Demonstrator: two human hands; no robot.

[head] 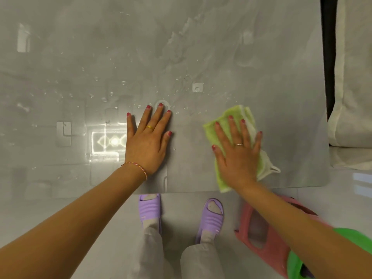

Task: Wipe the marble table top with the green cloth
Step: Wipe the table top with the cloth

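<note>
Near the table's front right corner, my right hand presses flat, fingers spread, on the green cloth. My left hand lies open and flat on the marble beside it, apart from the cloth. Water drops dot the surface beyond.

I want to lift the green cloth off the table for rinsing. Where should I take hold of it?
Probably the white loop at the green cloth's near right corner, pinched from the right: it sticks out free, while the right hand lies flat on the middle.
</note>
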